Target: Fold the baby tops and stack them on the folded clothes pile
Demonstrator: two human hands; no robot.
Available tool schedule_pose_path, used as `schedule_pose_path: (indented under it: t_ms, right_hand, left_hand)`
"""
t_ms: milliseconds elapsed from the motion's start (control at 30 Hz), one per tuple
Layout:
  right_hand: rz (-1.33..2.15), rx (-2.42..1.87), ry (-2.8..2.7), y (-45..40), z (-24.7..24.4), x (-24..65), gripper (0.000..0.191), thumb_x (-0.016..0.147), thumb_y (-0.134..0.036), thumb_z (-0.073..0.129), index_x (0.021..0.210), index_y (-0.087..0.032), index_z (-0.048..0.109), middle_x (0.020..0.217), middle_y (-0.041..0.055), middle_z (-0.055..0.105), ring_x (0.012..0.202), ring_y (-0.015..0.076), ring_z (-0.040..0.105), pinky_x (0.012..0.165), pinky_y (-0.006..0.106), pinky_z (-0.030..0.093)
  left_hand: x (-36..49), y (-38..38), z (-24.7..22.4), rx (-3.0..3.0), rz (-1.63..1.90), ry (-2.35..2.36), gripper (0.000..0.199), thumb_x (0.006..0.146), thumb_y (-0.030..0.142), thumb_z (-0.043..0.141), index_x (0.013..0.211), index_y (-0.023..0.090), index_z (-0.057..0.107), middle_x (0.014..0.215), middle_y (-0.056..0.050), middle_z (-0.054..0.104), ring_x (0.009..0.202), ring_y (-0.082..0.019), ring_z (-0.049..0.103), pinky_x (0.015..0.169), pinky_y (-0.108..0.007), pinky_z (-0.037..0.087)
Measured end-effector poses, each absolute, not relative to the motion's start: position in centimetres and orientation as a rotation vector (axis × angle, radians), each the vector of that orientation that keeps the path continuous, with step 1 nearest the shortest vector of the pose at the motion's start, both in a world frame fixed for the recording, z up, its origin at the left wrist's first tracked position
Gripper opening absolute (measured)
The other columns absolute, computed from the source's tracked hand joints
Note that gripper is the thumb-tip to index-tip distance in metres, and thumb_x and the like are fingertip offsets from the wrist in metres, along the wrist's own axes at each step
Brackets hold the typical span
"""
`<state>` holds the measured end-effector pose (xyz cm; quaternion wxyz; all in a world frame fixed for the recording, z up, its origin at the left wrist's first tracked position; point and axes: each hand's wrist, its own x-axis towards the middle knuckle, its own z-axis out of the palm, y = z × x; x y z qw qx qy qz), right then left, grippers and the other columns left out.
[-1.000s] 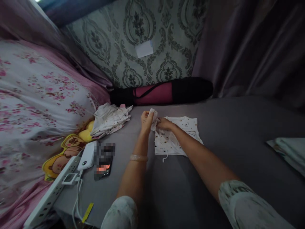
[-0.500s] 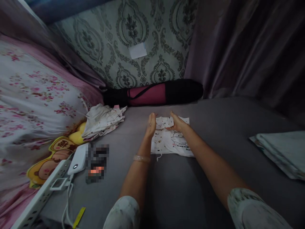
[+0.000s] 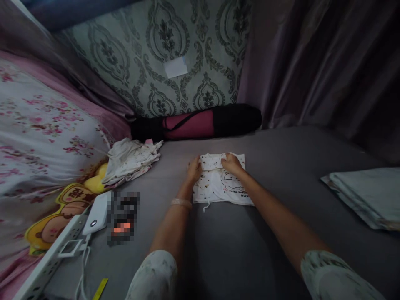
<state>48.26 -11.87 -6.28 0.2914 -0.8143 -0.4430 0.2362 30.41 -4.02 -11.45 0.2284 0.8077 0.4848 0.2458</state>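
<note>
A small white baby shirt (image 3: pixel 208 185) lies flat on the grey bed sheet, printed with little dark motifs, a cartoon animal and lettering. Part of it is folded over at the far side, and a thin tie string hangs from its near edge. At the left end of that folded strip, my left hand (image 3: pixel 195 168) has its fingers curled on the fabric. My right hand (image 3: pixel 231 163) pinches the strip farther right, thumb on top. My right forearm hides part of the shirt's right side.
On the left are a crumpled pile of clothes (image 3: pixel 129 160), a yellow cartoon cushion (image 3: pixel 51 227), a white power bank (image 3: pixel 98 212), a power strip (image 3: pixel 46 258) and cables. Folded cloth (image 3: pixel 368 193) lies right. A black and maroon bag (image 3: pixel 190 124) lies along the wall.
My hands have gone from standing upright with straight fingers beside the folded strip to gripping it. The strip now lies flatter. The whole view has shifted slightly.
</note>
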Motion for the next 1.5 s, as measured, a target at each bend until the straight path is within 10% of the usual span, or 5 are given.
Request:
schedule_pose_path:
  t_ms: [367, 567, 700, 1500]
  right_hand:
    - [0.104, -2.489, -1.493, -13.7, -6.7, 47.4, 0.031, 0.09, -0.01, 0.037, 0.115, -0.006, 0.055, 0.102, 0.0209, 0.066, 0.095, 0.0278, 0.064, 0.079, 0.034, 0.045]
    - [-0.287, -2.051, -1.948, -13.8, -6.7, 45.8, 0.041, 0.095, -0.017, 0.03, 0.127, -0.009, 0.055, 0.134, 0.018, 0.053, 0.129, 0.0296, 0.042, 0.106, 0.044, 0.029]
    - [-0.177, -1.961, -2.061, -13.6, -8.8, 45.1, 0.052, 0.097, -0.03, 0.029, 0.143, -0.011, 0.042, 0.148, 0.0095, 0.04, 0.14, 0.0272, 0.026, 0.115, 0.047, 0.013]
    - [0.076, -2.18, -1.948, -13.9, -9.5, 46.5, 0.052, 0.099, -0.034, 0.024, 0.146, -0.018, 0.037, 0.153, 0.0096, 0.031, 0.142, 0.0266, 0.02, 0.113, 0.054, 0.011]
  left_hand:
    - [29.3, -4.3, -11.2, 2.531, 0.317, 1.393, 0.047, 0.097, 0.027, 0.028, 0.143, 0.025, 0.037, 0.153, -0.007, 0.035, 0.142, -0.025, 0.026, 0.113, -0.055, 0.021]
    - [31.3, -5.5, -9.3, 2.791, 0.448, 1.267, 0.047, 0.098, 0.028, 0.025, 0.139, 0.013, 0.042, 0.149, -0.013, 0.04, 0.142, -0.024, 0.027, 0.117, -0.049, 0.016]
    - [32.9, -5.8, -10.5, 2.876, 0.379, 1.245, 0.051, 0.098, 0.029, 0.024, 0.141, 0.007, 0.04, 0.148, -0.016, 0.04, 0.141, -0.025, 0.029, 0.116, -0.045, 0.022]
    - [32.8, -6.1, -11.1, 2.661, 0.241, 1.486, 0.069, 0.096, 0.049, 0.02, 0.145, 0.001, 0.032, 0.152, -0.023, 0.028, 0.145, -0.032, 0.017, 0.117, -0.046, 0.015]
